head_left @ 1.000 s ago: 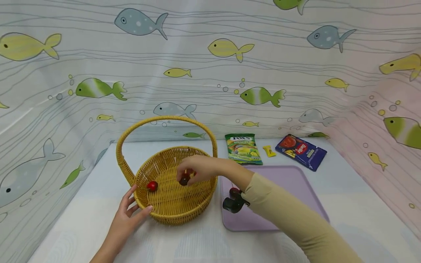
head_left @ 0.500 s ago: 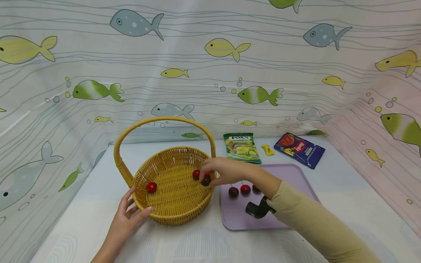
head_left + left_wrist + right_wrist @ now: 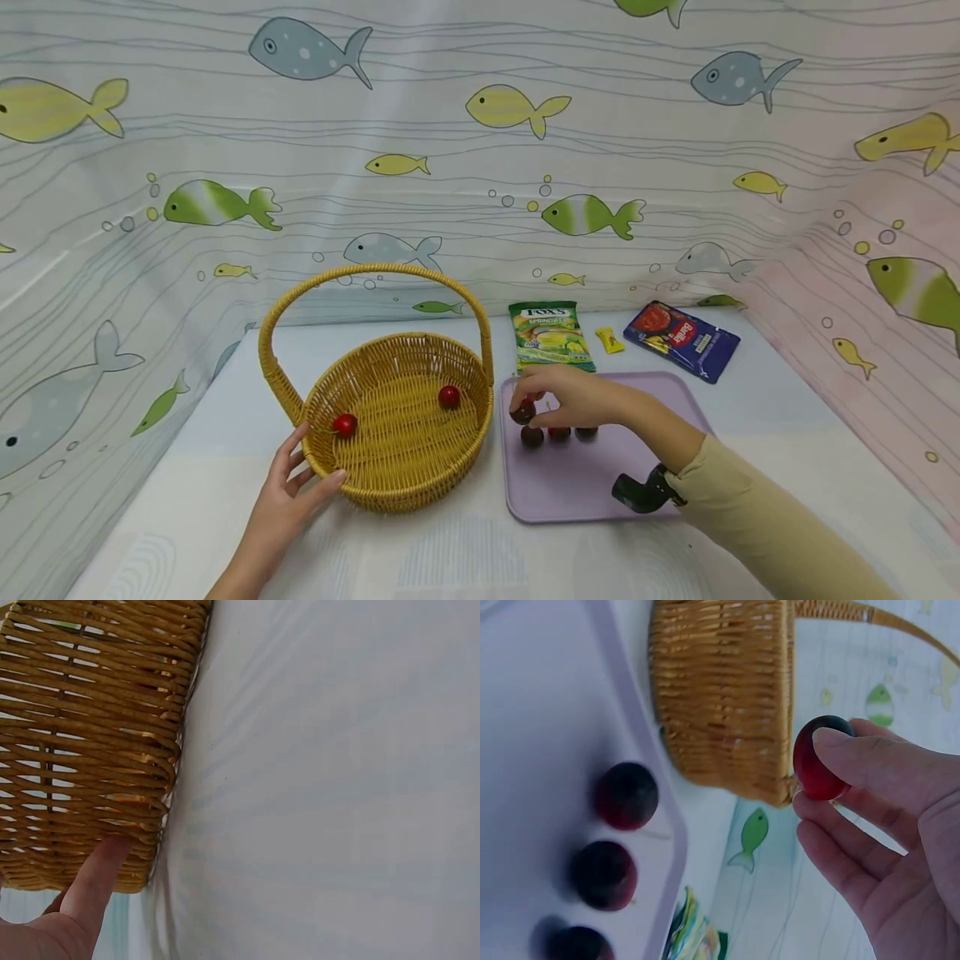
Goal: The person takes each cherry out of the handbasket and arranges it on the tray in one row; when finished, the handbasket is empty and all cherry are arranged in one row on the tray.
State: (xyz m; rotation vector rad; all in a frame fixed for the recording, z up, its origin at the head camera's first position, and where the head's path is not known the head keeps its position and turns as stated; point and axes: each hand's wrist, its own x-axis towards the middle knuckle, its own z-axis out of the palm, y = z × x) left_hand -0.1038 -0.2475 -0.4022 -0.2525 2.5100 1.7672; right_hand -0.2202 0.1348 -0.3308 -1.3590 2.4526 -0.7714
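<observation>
My right hand (image 3: 566, 400) pinches a dark red cherry (image 3: 522, 412) between thumb and fingers, over the left back part of the lilac tray (image 3: 622, 483). Just below it on the tray lie three more cherries (image 3: 532, 437); the right wrist view shows them as dark on top and red beneath. A yellow wicker basket (image 3: 397, 492) with a tall handle stands left of the tray. Inside it, one red cherry (image 3: 344, 426) lies at the left and another cherry (image 3: 449, 397) at the right. My left hand (image 3: 288, 500) rests on the basket's left front side, a straight finger (image 3: 94, 885) against the weave.
Behind the tray lie a green candy bag (image 3: 552, 336), a small yellow wrapped candy (image 3: 610, 340) and a blue pouch (image 3: 681, 340). A fish-patterned curtain (image 3: 450, 208) closes off the back and sides. A black wrist mount (image 3: 637, 493) hangs under my right forearm.
My right hand has moved right, from over the basket to above the tray, with a dark cherry in its fingers. A cherry now shows at the basket's right. The left hand has stayed put.
</observation>
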